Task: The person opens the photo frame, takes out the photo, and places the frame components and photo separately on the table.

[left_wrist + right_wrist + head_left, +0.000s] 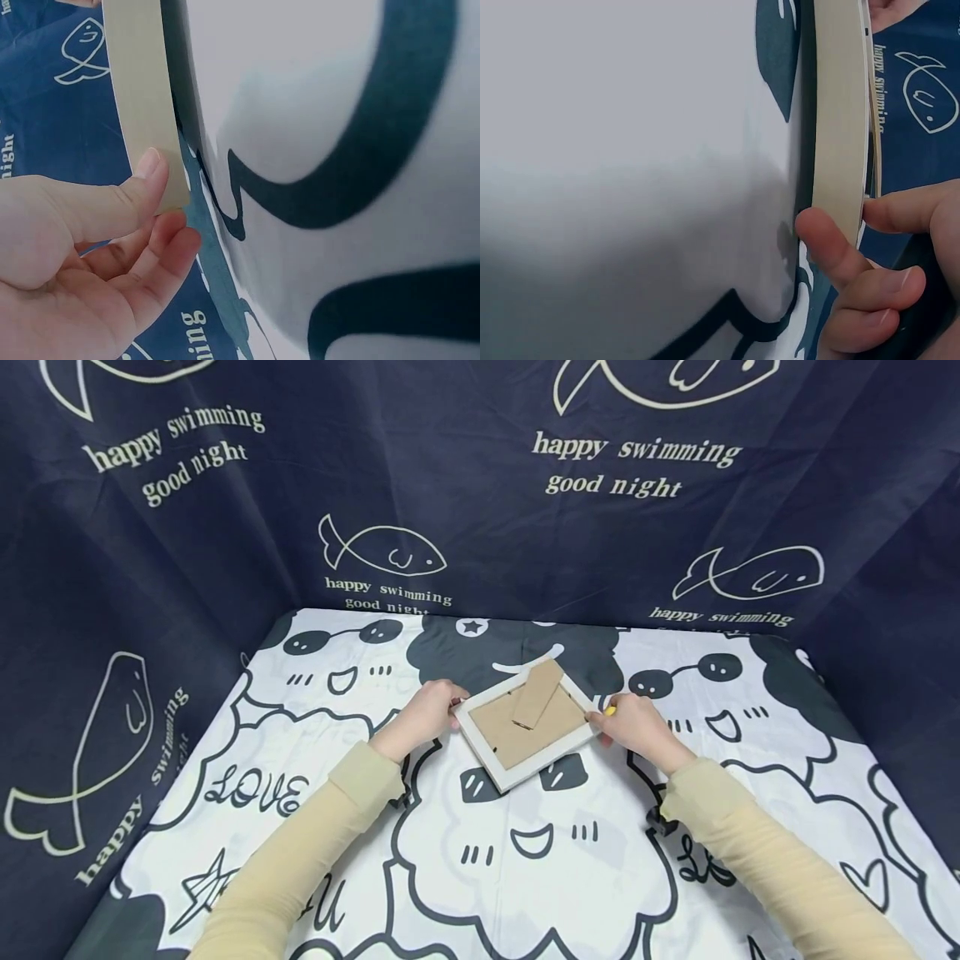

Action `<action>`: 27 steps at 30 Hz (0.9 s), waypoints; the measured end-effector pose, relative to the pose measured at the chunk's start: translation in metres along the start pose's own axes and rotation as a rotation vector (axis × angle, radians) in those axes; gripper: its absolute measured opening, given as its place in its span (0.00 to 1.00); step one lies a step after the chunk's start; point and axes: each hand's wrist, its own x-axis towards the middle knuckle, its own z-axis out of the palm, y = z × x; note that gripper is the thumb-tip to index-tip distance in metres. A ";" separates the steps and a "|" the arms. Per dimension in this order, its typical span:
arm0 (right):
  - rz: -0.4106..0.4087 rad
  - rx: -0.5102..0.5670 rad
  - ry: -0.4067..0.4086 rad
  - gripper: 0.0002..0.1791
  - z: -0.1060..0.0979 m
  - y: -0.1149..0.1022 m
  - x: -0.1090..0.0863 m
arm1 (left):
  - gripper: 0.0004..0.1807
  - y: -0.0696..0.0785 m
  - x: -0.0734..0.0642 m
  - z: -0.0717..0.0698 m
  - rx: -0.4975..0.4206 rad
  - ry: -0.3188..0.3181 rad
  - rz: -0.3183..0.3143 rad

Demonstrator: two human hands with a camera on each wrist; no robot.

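Note:
A white-bordered picture frame [491, 718] is seen from its back, turned at an angle over the cloth, with brown backing board and a cardboard stand flap [537, 695] across it. My left hand [426, 717] pinches its left corner; thumb and fingers meet on the pale frame edge [142, 90] in the left wrist view. At the opposite corner, my right hand [637, 727] grips the frame between thumb and forefinger. Curled in that same hand's other fingers is a dark-handled object [915, 319], with a yellow end [611, 710] showing in the head view; its kind I cannot tell.
A white cloth [532, 885] with black cartoon sheep and lettering covers the table. Dark blue curtains [495, 543] printed with fish and words rise behind it and at both sides.

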 end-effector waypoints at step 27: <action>0.085 -0.004 -0.063 0.20 0.004 0.014 0.020 | 0.16 0.006 0.004 0.005 -0.012 -0.050 0.008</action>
